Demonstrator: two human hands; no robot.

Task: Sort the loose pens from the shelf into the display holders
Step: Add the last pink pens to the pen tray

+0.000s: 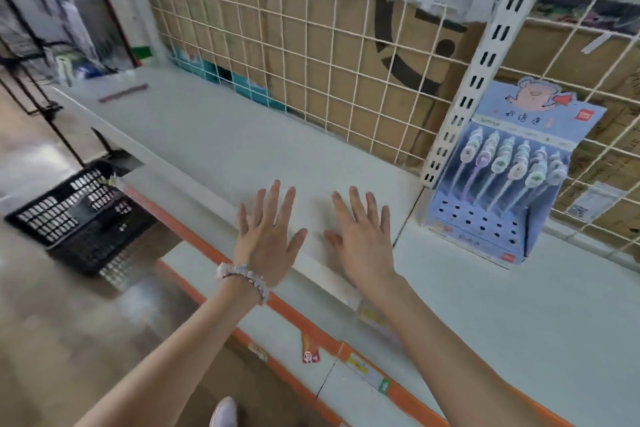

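My left hand point(268, 234) and my right hand point(362, 236) are stretched out side by side over the front of the white shelf point(214, 135), fingers straight and spread, holding nothing. A blue cardboard display holder point(485, 225) with a cartoon pig on its header stands on the shelf to the right of my right hand. Several pens point(512, 166) with round decorated tops stand in its back row; the front holes are open. A long thin purple item point(123, 93), perhaps loose pens, lies at the shelf's far left end.
A white wire grid point(311, 55) backed by cardboard boxes closes the shelf's rear, with a slotted upright post point(485, 59) beside the holder. A black plastic basket point(79, 218) sits on the floor at left. An orange price rail point(311, 326) edges the lower shelf.
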